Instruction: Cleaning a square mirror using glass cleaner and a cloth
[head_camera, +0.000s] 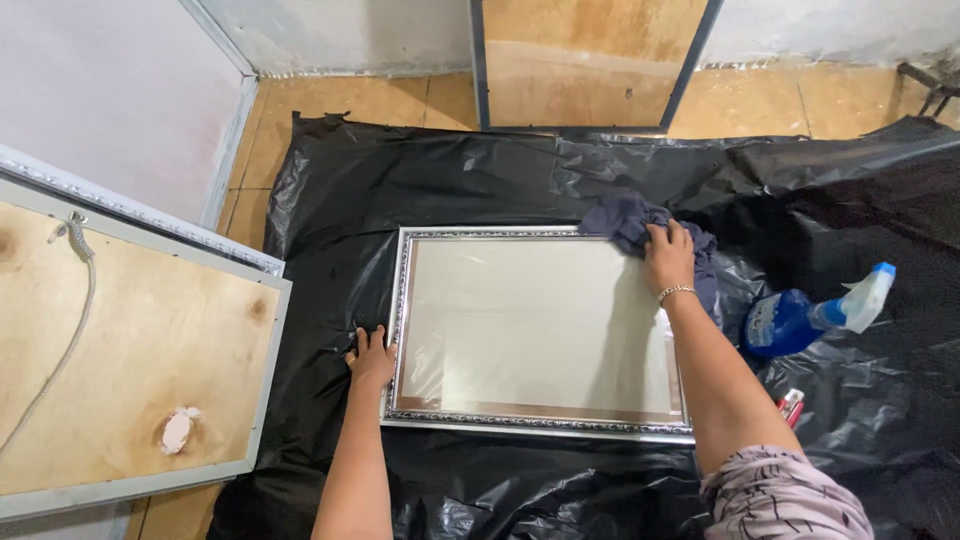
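Right hand (668, 258) presses down on a dark blue cloth (630, 218) at the mirror's (535, 325) top right corner, fingers gripping it. Left hand (372, 360) lies flat and open against the silver frame's left edge. Mirror flat on black plastic sheet (480, 170); blue spray bottle (800, 318) lying just right.

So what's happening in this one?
A person kneels over a framed mirror lying flat on black plastic sheeting. The right hand presses a dark cloth on the mirror's far right corner; the left hand rests flat at the frame's left edge. A blue spray bottle lies to the right.
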